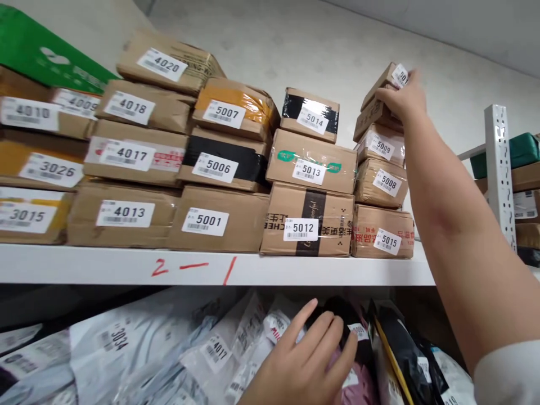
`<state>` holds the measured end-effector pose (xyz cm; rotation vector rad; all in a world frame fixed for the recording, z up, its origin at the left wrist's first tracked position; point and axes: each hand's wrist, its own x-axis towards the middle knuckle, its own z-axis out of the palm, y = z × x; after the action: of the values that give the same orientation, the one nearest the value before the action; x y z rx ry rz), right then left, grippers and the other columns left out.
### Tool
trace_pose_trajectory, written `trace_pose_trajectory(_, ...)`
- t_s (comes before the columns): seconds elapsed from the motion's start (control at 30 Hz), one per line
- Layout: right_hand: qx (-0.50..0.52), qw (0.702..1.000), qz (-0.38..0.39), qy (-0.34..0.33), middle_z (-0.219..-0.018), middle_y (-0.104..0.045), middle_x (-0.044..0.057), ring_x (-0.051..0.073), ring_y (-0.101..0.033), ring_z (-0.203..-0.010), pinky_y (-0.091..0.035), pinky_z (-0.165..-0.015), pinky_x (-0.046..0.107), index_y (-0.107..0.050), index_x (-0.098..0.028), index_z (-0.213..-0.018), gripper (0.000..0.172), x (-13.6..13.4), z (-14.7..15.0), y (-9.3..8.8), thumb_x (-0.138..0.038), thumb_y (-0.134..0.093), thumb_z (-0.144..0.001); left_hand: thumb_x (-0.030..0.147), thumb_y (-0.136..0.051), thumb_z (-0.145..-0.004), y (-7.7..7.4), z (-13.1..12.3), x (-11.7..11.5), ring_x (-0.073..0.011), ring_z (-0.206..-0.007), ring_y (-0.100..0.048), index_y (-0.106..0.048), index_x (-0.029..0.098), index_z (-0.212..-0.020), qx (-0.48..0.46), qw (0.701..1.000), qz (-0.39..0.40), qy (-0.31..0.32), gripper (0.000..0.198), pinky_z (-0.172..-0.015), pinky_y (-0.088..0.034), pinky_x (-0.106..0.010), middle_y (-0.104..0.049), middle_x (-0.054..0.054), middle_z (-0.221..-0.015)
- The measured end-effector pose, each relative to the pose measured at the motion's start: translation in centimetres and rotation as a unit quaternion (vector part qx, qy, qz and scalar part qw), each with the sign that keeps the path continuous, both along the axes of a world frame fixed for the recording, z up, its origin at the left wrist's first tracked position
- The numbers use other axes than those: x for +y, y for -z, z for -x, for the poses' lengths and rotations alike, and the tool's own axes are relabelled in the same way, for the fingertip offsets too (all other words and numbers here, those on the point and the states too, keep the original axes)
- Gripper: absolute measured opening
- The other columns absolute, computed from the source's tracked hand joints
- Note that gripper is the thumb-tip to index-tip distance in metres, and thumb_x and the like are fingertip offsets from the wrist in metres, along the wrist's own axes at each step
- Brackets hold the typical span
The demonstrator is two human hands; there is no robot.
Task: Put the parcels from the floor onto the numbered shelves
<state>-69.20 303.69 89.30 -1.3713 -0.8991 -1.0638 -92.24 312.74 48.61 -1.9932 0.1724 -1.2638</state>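
Observation:
My right hand (405,100) reaches up to the top of the rightmost stack, fingers around a small cardboard box (377,84) whose label starts with 501. That box sits tilted on another brown box (368,120); the hand and arm hide part of both. Beneath them are boxes marked 5009 (379,147), 5008 (382,184) and 5015 (382,233). Lower down, my left hand (306,357) is open, its fingers apart and bent a little, in front of the plastic mailer bags under the shelf. It holds nothing that I can see.
Several stacks of labelled cartons, such as 5012 (333,208) and 4013 (84,216), line the white shelf (295,270). A perforated upright post (500,174) stands at the right. Below, mailer bags (139,332) fill the lower level. A green package (25,39) lies top left.

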Motion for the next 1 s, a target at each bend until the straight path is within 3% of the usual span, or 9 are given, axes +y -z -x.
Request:
trace_pose_trajectory(0.07,0.025,1.000,-0.001,0.003,-0.139,-0.064,0.018,0.029,-0.063,-0.123,-0.049,-0.107,0.046,-0.042,-0.014,-0.141,0.062,0.5,0.7,0.0,-0.039,-0.071,-0.092,0.037,-0.062,-0.095,0.4,0.8,0.3,-0.0208,-0.107,-0.065,-0.073,0.024,-0.117,-0.003,1.000,0.012,-0.010,0.028,-0.118,-0.039,-0.042,-0.077,-0.003,-0.109)
trace_pose_trajectory(0.17,0.019,1.000,-0.011,0.004,-0.136,-0.066,0.013,0.026,-0.064,-0.122,-0.048,-0.107,0.043,-0.043,-0.013,-0.142,0.062,0.7,1.6,-0.5,-0.043,-0.070,-0.094,0.038,-0.062,-0.096,-0.2,1.0,0.0,-0.0205,-0.107,-0.066,-0.072,0.023,-0.119,-0.002,1.000,0.018,-0.012,0.029,-0.118,-0.038,-0.042,-0.077,-0.002,-0.110)
trace_pose_trajectory(0.27,0.030,0.999,0.002,0.019,-0.136,-0.065,0.012,0.026,-0.063,-0.122,-0.047,-0.108,0.044,-0.043,-0.013,-0.141,0.061,0.8,2.2,-1.1,-0.039,-0.071,-0.094,0.035,-0.062,-0.094,-0.8,0.7,-0.4,-0.0205,-0.105,-0.066,-0.072,0.023,-0.118,-0.006,1.000,0.002,-0.002,0.029,-0.118,-0.038,-0.043,-0.078,-0.002,-0.109)
trace_pose_trajectory(0.4,0.027,0.999,-0.016,0.029,-0.132,-0.066,0.013,0.028,-0.061,-0.124,-0.039,-0.114,0.047,-0.045,-0.014,-0.140,0.053,1.0,2.7,-1.4,-0.039,-0.065,-0.097,0.032,-0.061,-0.092,-0.6,0.3,-0.6,-0.0213,-0.104,-0.066,-0.072,0.023,-0.116,-0.012,1.000,-0.015,0.012,0.028,-0.118,-0.040,-0.044,-0.078,-0.002,-0.107)
trace_pose_trajectory(0.57,0.057,0.998,-0.018,-0.015,-0.144,-0.059,0.017,0.037,-0.052,-0.132,-0.042,-0.108,0.058,-0.044,-0.020,-0.141,0.070,1.2,3.7,-1.0,-0.049,-0.076,-0.086,0.025,-0.058,-0.091,0.0,0.4,-0.9,-0.0201,-0.098,-0.066,-0.072,0.023,-0.111,-0.041,0.998,-0.030,0.042,0.025,-0.112,-0.046,-0.043,-0.077,-0.001,-0.103)
trace_pose_trajectory(0.67,0.068,0.997,-0.015,-0.024,-0.146,-0.058,0.016,0.038,-0.049,-0.134,-0.044,-0.105,0.060,-0.045,-0.021,-0.139,0.067,1.2,4.2,-0.9,-0.044,-0.078,-0.086,0.023,-0.059,-0.091,0.1,0.5,-0.9,-0.0198,-0.095,-0.065,-0.072,0.023,-0.108,-0.047,0.997,-0.037,0.043,0.022,-0.111,-0.047,-0.042,-0.076,-0.001,-0.099)
trace_pose_trajectory(0.9,0.026,0.996,-0.083,-0.024,-0.138,-0.059,0.015,0.030,-0.055,-0.128,-0.041,-0.111,0.047,-0.048,-0.020,-0.128,0.043,1.8,4.1,-1.6,-0.046,-0.064,-0.099,0.030,-0.066,-0.089,0.4,1.4,0.4,-0.0196,-0.098,-0.065,-0.072,0.023,-0.112,-0.038,0.999,-0.030,0.017,0.024,-0.113,-0.047,-0.042,-0.075,-0.002,-0.102)
trace_pose_trajectory(1.0,0.016,0.993,-0.113,-0.017,-0.134,-0.058,0.014,0.025,-0.057,-0.124,-0.041,-0.110,0.039,-0.048,-0.018,-0.131,0.041,2.1,5.2,-1.6,-0.043,-0.063,-0.102,0.032,-0.063,-0.091,0.2,1.9,0.7,-0.0200,-0.100,-0.065,-0.072,0.023,-0.114,-0.025,0.999,-0.020,0.007,0.026,-0.114,-0.045,-0.043,-0.076,-0.002,-0.105)
